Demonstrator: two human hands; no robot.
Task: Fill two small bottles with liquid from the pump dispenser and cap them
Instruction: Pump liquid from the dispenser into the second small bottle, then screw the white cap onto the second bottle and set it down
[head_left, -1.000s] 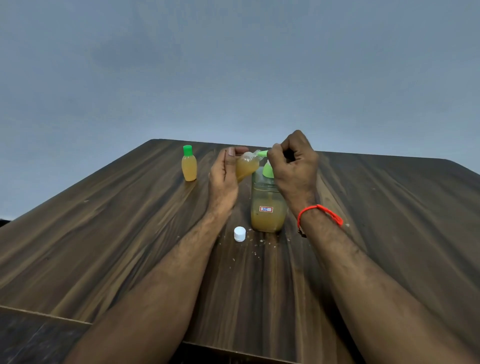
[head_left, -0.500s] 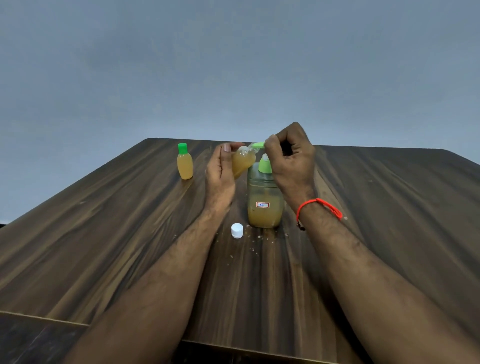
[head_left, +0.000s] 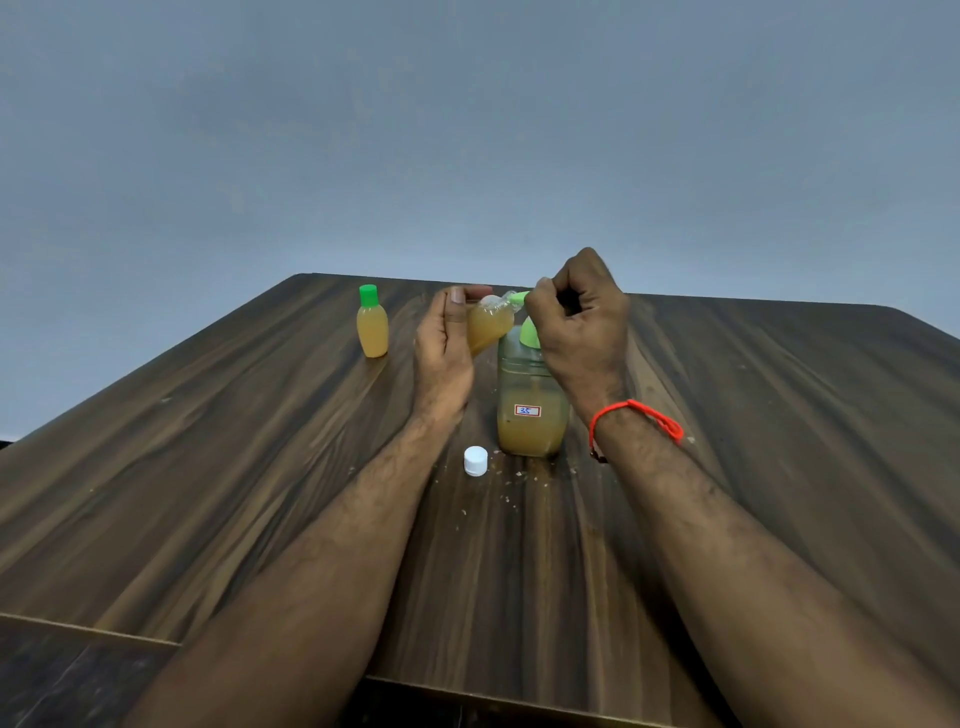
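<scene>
One small amber-filled plastic bottle with a green cap (head_left: 372, 323) stands finished at ten o'clock. Left hand (head_left: 441, 353) fingers curl round the tilted, nearly full second bottle (head_left: 487, 325) at the green-pumped clear dispenser (head_left: 529, 400); right hand (head_left: 576, 332) fingers pinch its spout. Small white round cap (head_left: 476, 460) awaits on the dark wooden counter (head_left: 208, 441).

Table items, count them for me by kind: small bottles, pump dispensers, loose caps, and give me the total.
Small plastic bottles of amber liquid: 2, the green-capped one standing apart and the uncapped one held tilted at the green pump spout
Clear pump dispenser: 1
Loose white cap: 1
Total: 4
</scene>
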